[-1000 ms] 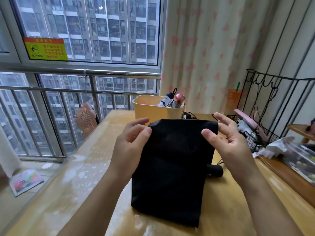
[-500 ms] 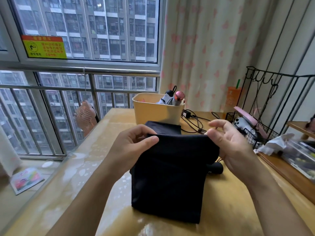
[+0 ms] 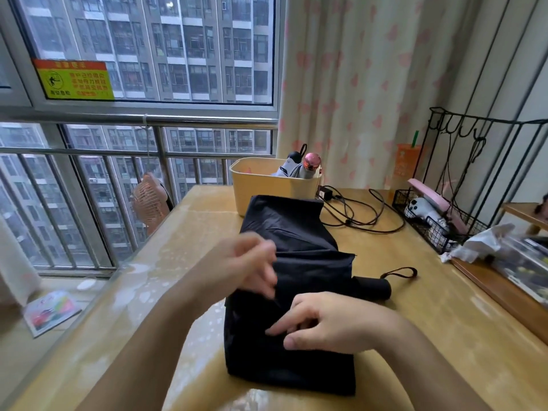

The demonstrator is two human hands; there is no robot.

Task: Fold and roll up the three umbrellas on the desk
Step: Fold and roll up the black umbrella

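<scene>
Here we are with the black umbrella (image 3: 299, 262) lying flat on the surface (image 3: 439, 307) under both hands. Our right hand (image 3: 335, 324) sits on the cloth, fingers curled, thumb and forefinger nipping a fold. Our left hand (image 3: 246, 265) is a blur at the cloth's left edge, so we cannot tell its grip. The handle (image 3: 372, 287) pokes out just beyond the right hand.

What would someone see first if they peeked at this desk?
The big black umbrella lies in the middle of the desk, its cloth loose and half folded. The right hand pinches its near part, and the blurred left hand is at its left edge. Behind it stands a yellow bin with a pink-capped umbrella poking out.
</scene>
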